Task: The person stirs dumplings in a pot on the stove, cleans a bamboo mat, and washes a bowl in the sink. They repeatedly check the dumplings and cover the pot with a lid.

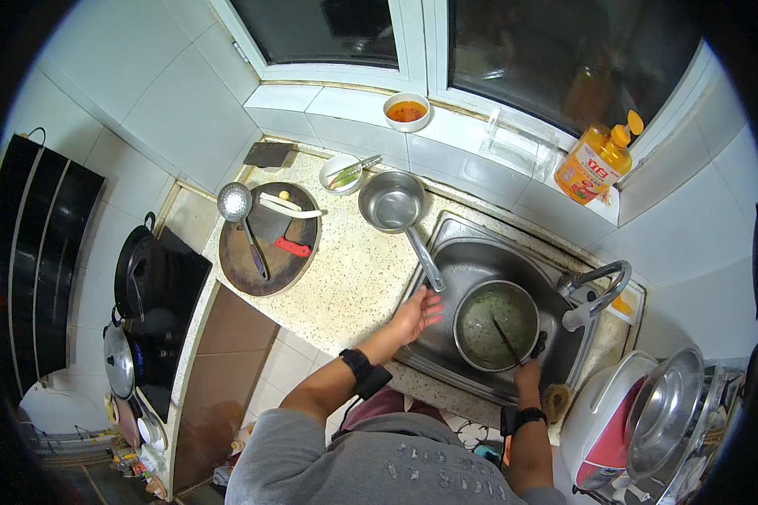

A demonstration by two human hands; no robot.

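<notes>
A round metal pot [461, 344] sits in the stainless steel sink [445, 262], filled with cloudy greenish water with small bits in it. At its near right rim, my right hand [528, 375] grips a thin dark utensil [504, 336], perhaps chopsticks, whose far end dips into the liquid. My left hand [420, 314] hovers over the sink's left edge, fingers apart and holding nothing. Just beyond its fingertips is the handle [424, 259] of a metal saucepan [391, 201], which stands on the counter with its handle reaching over the sink.
A round wooden cutting board [240, 278] bears a red-handled cleaver [292, 246], a skimmer [235, 203] and pale vegetable pieces [290, 207]. Behind are a small white bowl [341, 189] and a bowl of orange-red liquid [407, 112]. The faucet [597, 293] arches at right; a wok [132, 271] is left.
</notes>
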